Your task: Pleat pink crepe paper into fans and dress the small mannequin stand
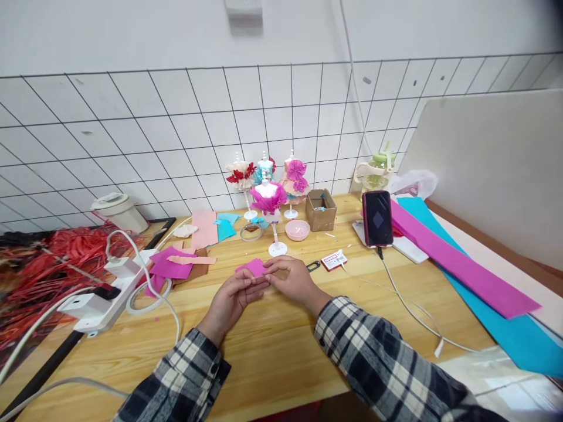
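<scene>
A small piece of magenta crepe paper (253, 267) shows at the fingertips of both hands, low over the front of the table. My right hand (292, 278) pinches its right edge between thumb and fingers. Thumb and curled fingers of my left hand (233, 299) close at its lower edge; the exact grip is partly hidden. Just behind the hands stands a miniature dress form (272, 214) with a magenta ruffled paper top on a white stand. Black-handled scissors (313, 266), partly hidden, lie beside my right hand.
Several dressed mini mannequins (294, 179) stand behind, near a pink bowl (298, 230) and a cardboard box (321, 210). Paper scraps (173, 262) and a power strip (103, 299) are at left. A phone (377, 218), cables and long crepe strips (466, 258) occupy the right.
</scene>
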### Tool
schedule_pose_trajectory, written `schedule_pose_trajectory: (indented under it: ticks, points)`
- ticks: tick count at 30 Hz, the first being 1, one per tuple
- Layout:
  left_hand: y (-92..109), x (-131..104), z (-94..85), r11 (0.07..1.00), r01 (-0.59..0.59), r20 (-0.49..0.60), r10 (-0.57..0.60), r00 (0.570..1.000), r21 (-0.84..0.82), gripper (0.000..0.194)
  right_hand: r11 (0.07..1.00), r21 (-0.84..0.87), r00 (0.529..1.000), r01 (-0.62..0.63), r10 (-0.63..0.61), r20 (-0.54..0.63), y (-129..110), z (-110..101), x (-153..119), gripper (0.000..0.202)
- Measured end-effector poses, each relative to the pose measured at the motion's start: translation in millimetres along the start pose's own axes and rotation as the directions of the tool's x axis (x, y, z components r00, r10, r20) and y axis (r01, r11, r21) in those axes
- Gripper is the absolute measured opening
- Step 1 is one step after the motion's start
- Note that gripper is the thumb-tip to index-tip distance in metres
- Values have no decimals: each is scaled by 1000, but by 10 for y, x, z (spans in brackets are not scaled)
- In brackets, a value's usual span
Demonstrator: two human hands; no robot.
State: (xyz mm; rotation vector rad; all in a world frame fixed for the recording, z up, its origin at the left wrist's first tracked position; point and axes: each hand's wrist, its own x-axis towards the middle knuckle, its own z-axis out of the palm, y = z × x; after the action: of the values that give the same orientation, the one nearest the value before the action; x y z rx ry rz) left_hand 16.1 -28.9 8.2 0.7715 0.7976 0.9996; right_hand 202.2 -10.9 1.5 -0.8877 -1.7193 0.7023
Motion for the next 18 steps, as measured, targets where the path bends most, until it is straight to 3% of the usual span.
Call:
schedule_pose_trajectory:
  ticks: [5,7,9,12,14,16,18]
  points:
    - [19,19,-36,954,-58,-57,78,995,295,13,998,-34,999,-51,51,9,65,-27,24,8]
    - [45,24,-66,890,-116,-116,185,976,441,23,993,-107,998,-55,56,3,96,-55,27,9]
    - [72,30,-87,775,-194,-151,349,925,602,37,982,-182,998,-59,61,4,116,-89,25,10]
    - [86,49,-93,470,-286,-7,529,849,835,48,964,-264,997,-28,47,65,122,-125,16,12]
    - [67,71,-86,260,-337,160,526,835,905,44,960,-280,991,5,33,129,119,-127,7,13]
    - [35,90,-82,138,-375,275,462,843,917,35,961,-275,985,6,43,170,121,-115,-2,14]
    - [6,101,-84,106,-377,313,382,870,920,28,961,-278,980,-16,70,186,129,-103,-6,15]
